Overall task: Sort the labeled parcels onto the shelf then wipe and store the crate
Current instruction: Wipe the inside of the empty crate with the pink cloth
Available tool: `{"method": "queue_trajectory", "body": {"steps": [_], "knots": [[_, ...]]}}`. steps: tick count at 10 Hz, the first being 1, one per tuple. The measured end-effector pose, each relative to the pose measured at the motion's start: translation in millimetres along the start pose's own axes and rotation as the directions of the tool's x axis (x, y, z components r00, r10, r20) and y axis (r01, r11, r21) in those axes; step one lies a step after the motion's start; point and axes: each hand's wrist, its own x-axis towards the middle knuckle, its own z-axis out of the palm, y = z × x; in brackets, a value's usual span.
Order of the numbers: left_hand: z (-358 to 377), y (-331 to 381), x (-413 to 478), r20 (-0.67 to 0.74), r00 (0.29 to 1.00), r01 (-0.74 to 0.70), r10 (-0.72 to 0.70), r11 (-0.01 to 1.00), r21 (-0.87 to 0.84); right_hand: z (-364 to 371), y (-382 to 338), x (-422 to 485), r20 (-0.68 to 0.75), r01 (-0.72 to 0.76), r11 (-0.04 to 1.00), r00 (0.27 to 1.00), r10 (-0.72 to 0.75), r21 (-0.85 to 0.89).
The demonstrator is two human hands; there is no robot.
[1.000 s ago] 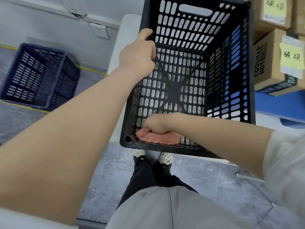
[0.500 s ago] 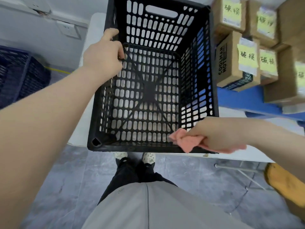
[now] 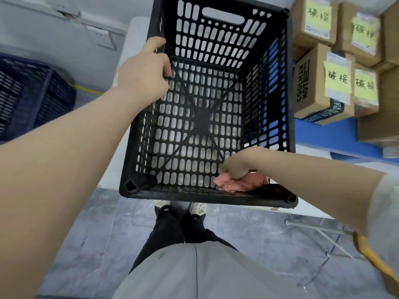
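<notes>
A black perforated plastic crate (image 3: pixel 216 24) stands on a white table, its inside holding no parcels. My left hand (image 3: pixel 144 70) grips the crate's left rim. My right hand (image 3: pixel 239 162) reaches down inside the near right corner, pressing a crumpled pink cloth (image 3: pixel 241 183) against the inner near wall. Cardboard parcels with yellow handwritten labels (image 3: pixel 317 83) sit on a blue shelf to the right of the crate.
A dark blue crate (image 3: pixel 28 98) sits on the grey floor at the left, beside a wall with a socket (image 3: pixel 100 38). The blue shelf board (image 3: pixel 336 134) runs at the right. My legs and shoes show below the table edge.
My right hand with the cloth has moved from the crate's near right rim down into the near right inside corner. The left hand has kept its hold on the left rim.
</notes>
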Motion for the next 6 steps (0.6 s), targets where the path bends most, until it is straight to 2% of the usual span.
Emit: {"method": "queue_trajectory", "body": {"steps": [1,2,3,4,5,6], "knots": [[-1,2,0,-0.003,1.0,0.005,-0.005,1.0,-0.001,-5,-29,-29,-0.133,0.038,0.928,0.987,-0.093,-0.37],[-2,3,-1,0.01,1.0,0.0,0.0,1.0,-0.001,29,-44,-77,-0.191,0.055,0.703,0.945,-0.267,-0.709],[-1,4,-1,0.018,1.0,0.003,-0.004,1.0,0.003,61,-28,-89,-0.137,0.073,0.528,0.927,-0.349,-0.846],[-1,3,-2,0.02,1.0,-0.006,0.005,1.0,0.015,64,-16,-46,-0.161,0.009,0.479,0.937,-0.311,-0.878],[-1,2,-1,0.02,1.0,-0.013,0.012,1.0,0.023,52,-29,-23,-0.2,-0.033,0.555,0.949,-0.243,-0.831],[0,1,0,0.014,1.0,-0.016,0.015,1.0,0.017,45,-26,-2,-0.203,-0.011,0.643,0.953,-0.227,-0.766]]}}
